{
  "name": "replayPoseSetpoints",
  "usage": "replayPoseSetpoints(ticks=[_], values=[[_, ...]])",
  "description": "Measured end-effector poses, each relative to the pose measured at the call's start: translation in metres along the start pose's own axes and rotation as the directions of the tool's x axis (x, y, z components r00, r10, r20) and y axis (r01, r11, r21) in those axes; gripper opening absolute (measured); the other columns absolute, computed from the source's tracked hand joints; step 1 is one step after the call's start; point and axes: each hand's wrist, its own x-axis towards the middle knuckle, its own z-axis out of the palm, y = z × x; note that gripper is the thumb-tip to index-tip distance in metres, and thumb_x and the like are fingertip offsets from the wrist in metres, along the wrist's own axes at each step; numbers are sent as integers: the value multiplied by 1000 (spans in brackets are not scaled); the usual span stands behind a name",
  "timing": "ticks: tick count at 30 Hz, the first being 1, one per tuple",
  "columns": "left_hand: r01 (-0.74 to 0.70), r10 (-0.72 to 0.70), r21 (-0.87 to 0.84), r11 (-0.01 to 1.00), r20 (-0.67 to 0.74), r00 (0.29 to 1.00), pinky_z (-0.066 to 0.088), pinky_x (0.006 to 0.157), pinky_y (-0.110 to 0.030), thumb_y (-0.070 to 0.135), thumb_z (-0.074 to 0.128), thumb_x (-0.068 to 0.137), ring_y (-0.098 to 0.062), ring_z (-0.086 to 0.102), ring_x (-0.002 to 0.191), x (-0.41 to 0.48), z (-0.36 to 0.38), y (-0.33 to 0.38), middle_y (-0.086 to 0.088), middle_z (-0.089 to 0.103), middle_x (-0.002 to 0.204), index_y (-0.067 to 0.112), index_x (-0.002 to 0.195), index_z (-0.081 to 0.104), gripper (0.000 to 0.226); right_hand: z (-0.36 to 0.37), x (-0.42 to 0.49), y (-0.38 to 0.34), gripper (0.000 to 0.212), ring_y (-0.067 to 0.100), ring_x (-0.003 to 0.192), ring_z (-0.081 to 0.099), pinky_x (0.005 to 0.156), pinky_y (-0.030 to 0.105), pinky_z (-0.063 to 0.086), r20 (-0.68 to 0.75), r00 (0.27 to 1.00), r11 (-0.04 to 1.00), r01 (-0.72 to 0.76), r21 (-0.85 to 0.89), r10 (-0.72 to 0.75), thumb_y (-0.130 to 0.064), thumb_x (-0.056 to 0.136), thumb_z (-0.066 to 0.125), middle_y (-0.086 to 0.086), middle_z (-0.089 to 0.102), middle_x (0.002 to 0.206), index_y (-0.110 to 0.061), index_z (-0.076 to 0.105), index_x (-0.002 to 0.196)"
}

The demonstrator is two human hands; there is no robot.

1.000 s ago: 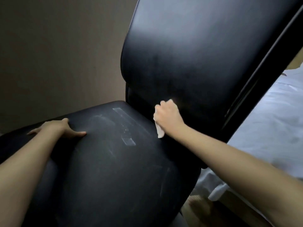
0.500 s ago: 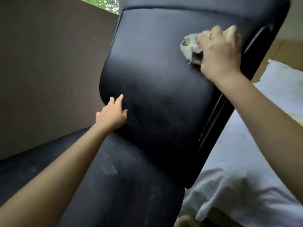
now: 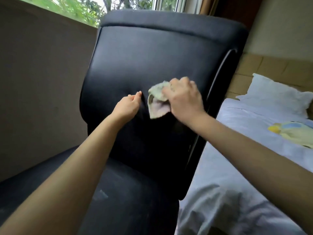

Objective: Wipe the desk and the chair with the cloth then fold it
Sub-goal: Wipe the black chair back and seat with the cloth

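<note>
A black padded chair [image 3: 152,56] fills the middle of the view, its backrest upright and its dusty seat [image 3: 127,200] below. My right hand [image 3: 183,99] grips a crumpled pale cloth [image 3: 157,100] and presses it against the middle of the backrest. My left hand [image 3: 127,106] lies flat on the backrest just left of the cloth, fingers together, holding nothing. The desk is not in view.
A bed with white sheets [image 3: 237,184] and a pillow [image 3: 274,94] stands close on the right of the chair. A yellow and blue cloth item [image 3: 291,131] lies on it. A brown wall [image 3: 42,90] is on the left, a window [image 3: 118,5] behind.
My right hand has brought the cloth down from the upper right of the backrest to its middle. My left hand has moved from the seat onto the backrest.
</note>
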Motion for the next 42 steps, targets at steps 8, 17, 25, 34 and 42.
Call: replayPoseSetpoints(ticks=[8,17,25,34,42], values=[[4,-9,74,997,68,998,16,114,-28,44,27,101,-16,16,144,2,-13,-4,-6,21,156,28,144,36,47,3,13,-5,25,34,72,53,60,37,40,95,989,993,-115,-22,117,-11,69,40,12,56,80,-9,63,78],[-2,-12,179,984,74,997,16,114,-28,41,29,102,-13,16,144,1,-20,4,0,28,153,23,145,35,48,21,-19,-13,21,27,61,53,50,32,38,100,966,963,225,146,-240,-16,73,42,6,56,70,-15,63,73],[39,-54,146,988,99,994,43,84,-29,3,41,88,-24,55,114,-5,-20,6,-6,45,144,29,146,32,64,17,103,87,25,40,104,46,82,44,42,115,903,904,-422,64,414,-14,85,54,17,54,112,-8,63,107],[72,-86,132,989,105,991,42,73,-12,-13,30,85,-19,41,132,-25,-23,10,-5,27,154,14,151,14,73,41,-23,-42,5,19,58,54,44,25,35,204,802,820,505,271,-561,-25,61,68,-4,55,63,-22,64,61],[105,-115,125,987,77,990,48,59,-15,-11,30,85,-26,44,130,-34,-41,9,-3,28,153,18,150,20,72,36,123,55,30,39,110,43,92,44,39,235,896,887,-423,186,377,-6,85,50,18,47,120,-4,53,115]])
